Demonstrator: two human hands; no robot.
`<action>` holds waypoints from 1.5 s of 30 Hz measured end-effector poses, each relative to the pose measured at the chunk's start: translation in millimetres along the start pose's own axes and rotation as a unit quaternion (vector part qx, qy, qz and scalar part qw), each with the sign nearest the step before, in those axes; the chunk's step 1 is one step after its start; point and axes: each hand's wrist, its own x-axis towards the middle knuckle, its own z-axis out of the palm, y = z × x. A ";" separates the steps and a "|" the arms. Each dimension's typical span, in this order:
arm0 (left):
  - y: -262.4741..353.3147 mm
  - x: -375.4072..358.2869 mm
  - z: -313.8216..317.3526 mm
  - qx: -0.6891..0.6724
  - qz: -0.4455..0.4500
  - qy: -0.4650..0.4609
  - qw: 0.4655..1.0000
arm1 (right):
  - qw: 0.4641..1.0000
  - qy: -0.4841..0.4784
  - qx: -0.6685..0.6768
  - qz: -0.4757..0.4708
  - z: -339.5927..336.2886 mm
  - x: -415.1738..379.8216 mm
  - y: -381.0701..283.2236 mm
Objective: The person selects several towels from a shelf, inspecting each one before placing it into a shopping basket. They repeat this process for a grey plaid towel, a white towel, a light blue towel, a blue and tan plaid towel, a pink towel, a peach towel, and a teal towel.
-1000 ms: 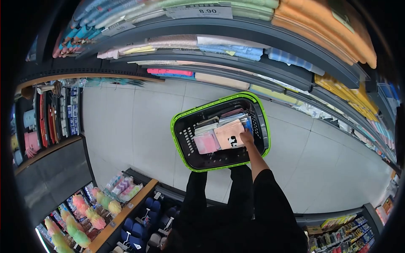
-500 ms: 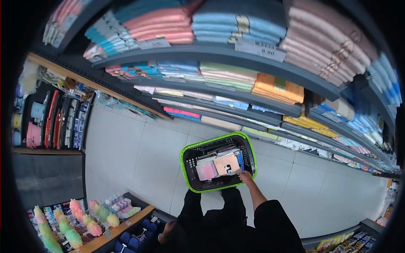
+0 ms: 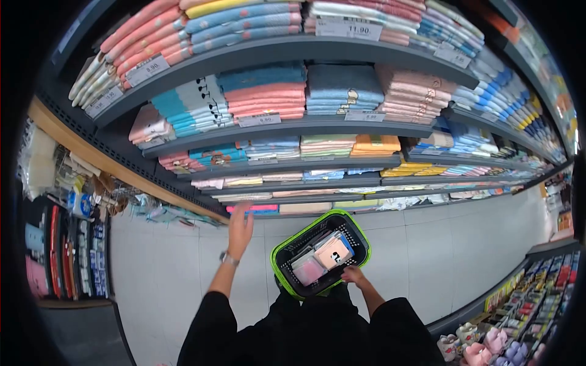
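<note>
My right hand (image 3: 352,274) is closed at the near right rim of a black shopping basket (image 3: 276,268) with a green edge. Inside the basket lie a peach-coloured pack (image 3: 329,250) with a black-and-white picture and a pink pack (image 3: 309,271), among several other flat items. My left hand (image 3: 241,226), with a watch at the wrist, is raised to the left of the basket, fingers extended and nothing in it. Beyond it are the lower shelves, where a bright pink folded item (image 3: 259,208) lies.
Shelves of folded towels (image 3: 262,91) with price tags (image 3: 349,28) curve across the front. A side rack (image 3: 67,250) stands at the left. Slippers (image 3: 477,354) and a low display are at the lower right. Pale floor tiles (image 3: 427,250) surround the basket.
My left hand has risen from low beside my body to the front left, fingers extended. The view has shifted, showing more upper shelves. My right hand remains at the basket's rim.
</note>
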 end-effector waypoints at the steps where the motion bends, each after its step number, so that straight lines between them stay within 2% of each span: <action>1: 11.4 35.0 -6.2 0.028 0.044 0.012 0.999 | 1.000 0.009 0.004 -0.004 10.1 -8.0 5.1; 4: 36.0 115.1 -13.8 0.117 0.169 0.027 0.978 | 0.998 0.012 0.060 0.008 42.1 -28.9 11.0; 5: 34.9 136.1 -13.3 0.113 0.178 0.023 0.977 | 0.997 0.020 0.073 0.005 48.1 -43.6 8.1; 7: 34.2 167.1 -2.3 0.185 0.250 -0.040 0.950 | 0.995 0.035 0.094 -0.013 51.5 -54.6 19.1; 8: 30.6 176.5 4.7 0.177 0.259 -0.052 0.948 | 0.994 0.036 0.101 -0.010 48.4 -57.6 26.1; 10: 18.9 185.2 19.0 0.270 0.187 -0.150 0.933 | 0.991 0.078 0.108 -0.018 45.8 -63.6 42.3; 12: 7.7 194.1 32.2 0.259 0.204 -0.161 0.930 | 0.980 0.109 0.165 -0.009 43.6 -81.0 47.2; 15: -1.5 197.9 37.6 0.261 0.179 -0.188 0.930 | 0.973 0.132 0.188 0.034 42.3 -106.6 52.0; 18: -9.0 208.0 41.2 0.252 0.167 -0.172 0.938 | 0.969 0.135 0.202 0.046 34.3 -94.9 82.5; 19: -5.9 212.1 38.1 0.257 0.163 -0.194 0.933 | 0.968 0.135 0.205 0.052 33.3 -84.8 87.5; 20: -6.4 214.8 33.3 0.264 0.156 -0.215 0.927 | 0.967 0.136 0.212 0.046 32.8 -89.1 81.5; 21: -7.7 213.9 32.3 0.251 0.225 -0.152 0.929 | 0.969 0.127 0.206 0.047 32.0 -90.1 72.9; 24: 0.2 214.8 28.2 0.261 0.224 -0.140 0.928 | 0.978 0.111 0.176 0.034 28.0 -83.4 45.7; 26: 8.2 214.6 31.2 0.282 0.218 -0.131 0.925 | 0.981 0.108 0.156 0.027 26.4 -82.9 20.4; 28: 22.6 213.1 31.1 0.312 0.115 -0.194 0.923 | 0.985 0.072 0.154 -0.033 28.3 -75.8 -17.7; 29: 18.3 212.3 33.8 0.312 0.114 -0.194 0.923 | 0.980 0.048 0.188 -0.046 32.4 -77.8 -45.0; 30: 8.4 210.6 38.5 0.297 0.152 -0.155 0.930 | 0.973 0.024 0.221 -0.060 39.7 -84.6 -79.8; 31: 1.6 208.4 41.2 0.283 0.189 -0.115 0.933 | 0.960 -0.031 0.268 -0.081 47.9 -90.5 -113.6; 32: -0.7 205.4 40.9 0.286 0.188 -0.113 0.933 | 0.940 -0.088 0.312 -0.103 58.0 -94.6 -148.3; 35: 8.4 188.9 30.0 0.283 0.203 -0.085 0.933 | 0.895 -0.214 0.330 -0.210 94.7 -96.3 -237.6; 36: 20.2 180.7 23.2 0.228 0.246 -0.060 0.940 | 0.869 -0.254 0.352 -0.238 109.9 -99.0 -265.2; 38: 28.0 162.0 14.6 0.160 0.306 -0.023 0.938 | 0.799 -0.319 0.466 -0.204 135.4 -100.5 -311.9; 39: 35.4 150.6 8.9 0.157 0.308 -0.025 0.938 | 0.799 -0.324 0.462 -0.206 145.0 -101.9 -329.6; 41: 57.9 123.1 -2.3 0.149 0.299 -0.034 0.942 | 0.704 -0.404 0.570 -0.126 159.7 -103.2 -354.2; 42: 66.6 106.5 -5.9 0.145 0.287 -0.042 0.946 | 0.705 -0.409 0.566 -0.125 164.1 -106.3 -358.3; 43: 73.7 90.1 -8.0 0.124 0.289 -0.064 0.947 | 0.661 -0.444 0.584 -0.157 169.0 -108.9 -360.8; 44: 80.7 74.1 -9.7 0.102 0.289 -0.085 0.948 | 0.615 -0.476 0.600 -0.186 173.7 -110.0 -361.1; 45: 92.3 60.7 -13.6 0.127 0.277 -0.103 0.947 | 0.531 -0.567 0.607 -0.165 172.2 -97.9 -350.1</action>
